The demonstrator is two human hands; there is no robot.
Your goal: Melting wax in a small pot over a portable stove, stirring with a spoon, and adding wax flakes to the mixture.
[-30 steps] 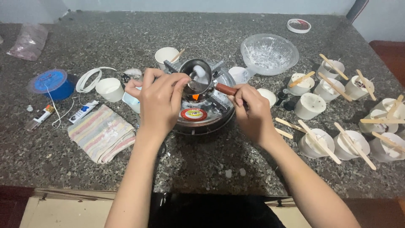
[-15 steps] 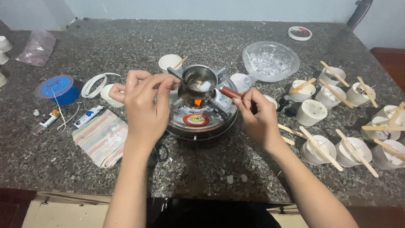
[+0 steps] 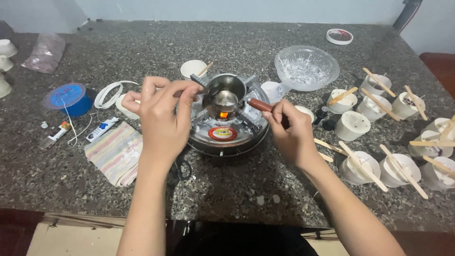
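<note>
A small steel pot point(image 3: 224, 95) with pale melted stuff in it sits on a round metal burner point(image 3: 227, 135), and an orange flame point(image 3: 222, 115) shows under it. My right hand point(image 3: 290, 132) grips the pot's red-brown handle point(image 3: 258, 105). My left hand point(image 3: 163, 118) hovers just left of the pot's rim. Its fingers are pinched on what looks like a thin wooden stick point(image 3: 178, 93), mostly hidden by the fingers.
Several white cups with wooden sticks point(image 3: 374, 166) crowd the right side. A clear glass bowl point(image 3: 306, 66) stands behind the burner, a striped cloth point(image 3: 113, 151) lies to the left, with a blue tape roll point(image 3: 66, 97), a small tube point(image 3: 102, 129) and a white cup point(image 3: 193, 68).
My left hand has drawn back from over the pot to its left rim. My right hand stays on the handle. The view has shifted slightly.
</note>
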